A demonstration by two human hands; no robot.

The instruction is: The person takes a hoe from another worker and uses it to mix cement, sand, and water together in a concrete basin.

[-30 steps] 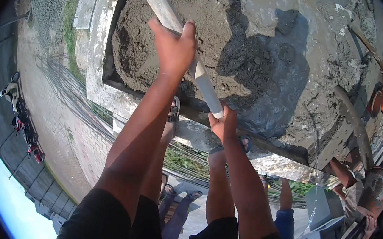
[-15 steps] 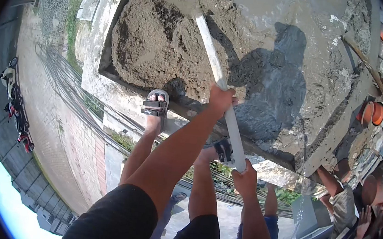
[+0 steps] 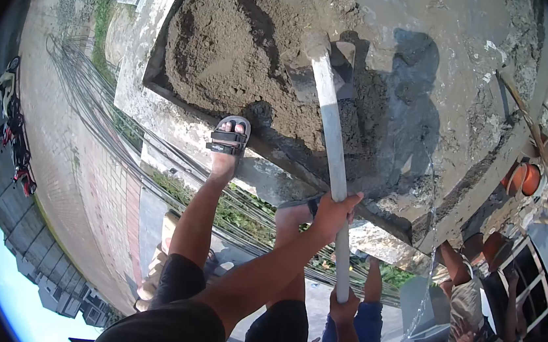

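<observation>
My left hand [image 3: 335, 216] is wrapped around the middle of a long pale hoe handle [image 3: 331, 127]. Lower down, my right hand [image 3: 343, 307] grips the handle's end. The hoe's flat, mortar-smeared blade [image 3: 341, 75] is in view at the far end, lying against a heap of wet grey-brown mortar [image 3: 226, 54]. Part of the blade's edge is hidden in the mix. Watery mortar [image 3: 404, 124] covers the right side of the trough, under a shadow.
My sandalled foot [image 3: 230, 135] stands on the trough's concrete rim [image 3: 139, 72]. Cables [image 3: 109, 135] run alongside. A thin water stream [image 3: 427, 278] falls at the right, near other people [image 3: 465, 308]. Orange buckets [image 3: 522, 179] and poles [image 3: 530, 113] lie beyond.
Both hands have drawn the hoe down toward me and slightly right. Its blade, hidden in the mortar before, now shows, and a furrow appears in the heap.
</observation>
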